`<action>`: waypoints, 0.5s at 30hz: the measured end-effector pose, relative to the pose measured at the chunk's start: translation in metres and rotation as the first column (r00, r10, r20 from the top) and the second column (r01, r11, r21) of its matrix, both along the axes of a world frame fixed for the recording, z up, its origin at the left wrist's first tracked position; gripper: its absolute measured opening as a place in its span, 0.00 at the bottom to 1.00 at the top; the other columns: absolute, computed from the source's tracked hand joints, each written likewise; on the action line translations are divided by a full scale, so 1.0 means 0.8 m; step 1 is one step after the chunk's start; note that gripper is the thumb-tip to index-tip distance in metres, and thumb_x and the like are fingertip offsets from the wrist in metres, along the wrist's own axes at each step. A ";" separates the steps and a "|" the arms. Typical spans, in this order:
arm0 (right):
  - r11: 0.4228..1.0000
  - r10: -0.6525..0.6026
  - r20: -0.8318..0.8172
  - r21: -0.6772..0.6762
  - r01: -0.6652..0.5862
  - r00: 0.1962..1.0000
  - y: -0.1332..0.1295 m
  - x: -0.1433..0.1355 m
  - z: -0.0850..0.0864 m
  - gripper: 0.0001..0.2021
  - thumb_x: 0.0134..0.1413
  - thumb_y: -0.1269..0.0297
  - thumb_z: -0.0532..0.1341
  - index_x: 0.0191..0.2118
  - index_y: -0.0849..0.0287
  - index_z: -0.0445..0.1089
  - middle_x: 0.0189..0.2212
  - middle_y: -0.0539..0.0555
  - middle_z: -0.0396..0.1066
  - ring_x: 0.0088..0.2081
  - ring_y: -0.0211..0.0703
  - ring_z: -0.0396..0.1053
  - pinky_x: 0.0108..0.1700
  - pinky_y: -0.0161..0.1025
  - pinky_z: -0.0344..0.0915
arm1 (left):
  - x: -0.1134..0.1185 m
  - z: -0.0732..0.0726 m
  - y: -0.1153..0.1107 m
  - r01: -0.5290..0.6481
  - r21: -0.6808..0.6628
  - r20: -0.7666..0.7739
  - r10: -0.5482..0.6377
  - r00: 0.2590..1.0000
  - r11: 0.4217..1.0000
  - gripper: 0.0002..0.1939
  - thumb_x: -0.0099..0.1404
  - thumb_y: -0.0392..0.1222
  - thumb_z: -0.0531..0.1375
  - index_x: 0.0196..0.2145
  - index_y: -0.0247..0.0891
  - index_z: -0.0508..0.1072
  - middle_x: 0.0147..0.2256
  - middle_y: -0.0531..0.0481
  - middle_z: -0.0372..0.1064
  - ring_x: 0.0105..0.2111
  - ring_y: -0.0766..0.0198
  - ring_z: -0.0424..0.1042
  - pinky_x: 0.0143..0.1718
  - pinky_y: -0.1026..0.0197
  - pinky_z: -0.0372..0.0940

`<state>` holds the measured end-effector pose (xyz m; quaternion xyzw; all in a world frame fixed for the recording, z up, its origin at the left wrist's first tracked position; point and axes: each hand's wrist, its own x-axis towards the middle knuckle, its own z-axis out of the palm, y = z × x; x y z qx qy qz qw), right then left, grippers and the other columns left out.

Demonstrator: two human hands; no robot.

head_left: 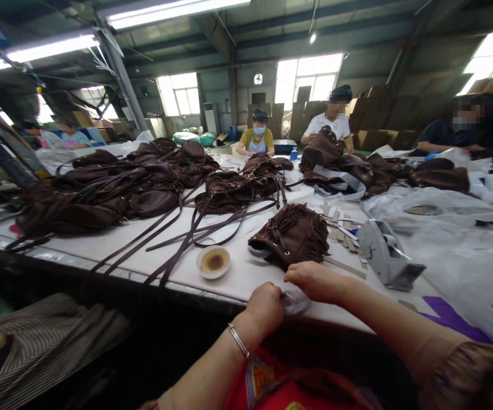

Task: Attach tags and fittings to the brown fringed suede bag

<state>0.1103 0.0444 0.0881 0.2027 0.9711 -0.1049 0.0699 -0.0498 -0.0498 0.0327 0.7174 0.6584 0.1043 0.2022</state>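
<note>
The left hand (265, 307) and the right hand (314, 281) are both pinching a small clear plastic bit (295, 302) at the near edge of the white bench (161, 250). A brown fringed bag (291, 233) is lying just behind the hands. A little dish (213, 262) is sitting to the left, and a grey tool (385, 253) to the right.

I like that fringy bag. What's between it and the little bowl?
Nothing: the head view shows bare white table between the bowl and the fringed bag. The straps lie left of the bowl.
</note>
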 end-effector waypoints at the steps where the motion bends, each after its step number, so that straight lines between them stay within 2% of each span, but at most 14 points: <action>1: 1.000 -0.026 0.030 0.003 0.026 0.999 -0.002 -0.002 -0.003 0.16 0.50 0.80 0.57 0.40 0.58 0.76 0.38 0.57 0.76 0.40 0.45 0.73 0.38 0.34 0.61 | 0.000 0.000 -0.001 -0.001 0.003 -0.002 0.001 1.000 1.000 0.13 0.65 0.39 0.55 0.36 0.33 0.79 0.38 0.37 0.77 0.38 0.52 0.75 0.41 0.57 0.66; 3: 0.997 -0.072 0.083 0.000 0.073 0.994 -0.008 -0.007 -0.012 0.12 0.50 0.78 0.59 0.36 0.59 0.76 0.35 0.57 0.77 0.39 0.47 0.74 0.36 0.35 0.60 | 0.000 -0.001 -0.003 -0.009 0.008 -0.003 0.009 1.000 1.000 0.13 0.65 0.37 0.54 0.36 0.32 0.79 0.38 0.36 0.77 0.39 0.52 0.75 0.41 0.56 0.66; 6: 0.986 -0.162 0.052 -0.015 0.163 0.985 -0.022 -0.012 -0.020 0.06 0.55 0.71 0.59 0.34 0.59 0.75 0.33 0.58 0.78 0.36 0.48 0.75 0.32 0.35 0.56 | 0.002 -0.004 -0.005 -0.035 0.014 0.009 0.035 0.999 0.999 0.13 0.65 0.36 0.54 0.37 0.32 0.79 0.38 0.36 0.76 0.38 0.52 0.75 0.41 0.57 0.66; 11: 0.974 -0.224 -0.040 -0.048 0.222 0.974 -0.042 -0.017 -0.015 0.09 0.57 0.67 0.57 0.43 0.57 0.71 0.33 0.58 0.78 0.35 0.50 0.76 0.30 0.36 0.52 | 0.004 -0.012 -0.003 -0.061 0.020 0.050 0.060 0.997 0.998 0.11 0.64 0.36 0.56 0.37 0.33 0.79 0.36 0.38 0.76 0.36 0.54 0.74 0.39 0.58 0.66; 15: 0.964 -0.263 -0.012 -0.025 0.263 0.965 -0.046 -0.020 -0.018 0.13 0.53 0.67 0.60 0.45 0.58 0.70 0.34 0.60 0.78 0.38 0.54 0.76 0.31 0.37 0.55 | 0.002 -0.017 -0.003 -0.079 0.031 0.077 0.076 0.994 0.996 0.11 0.63 0.37 0.57 0.39 0.33 0.78 0.37 0.38 0.76 0.36 0.54 0.74 0.40 0.58 0.67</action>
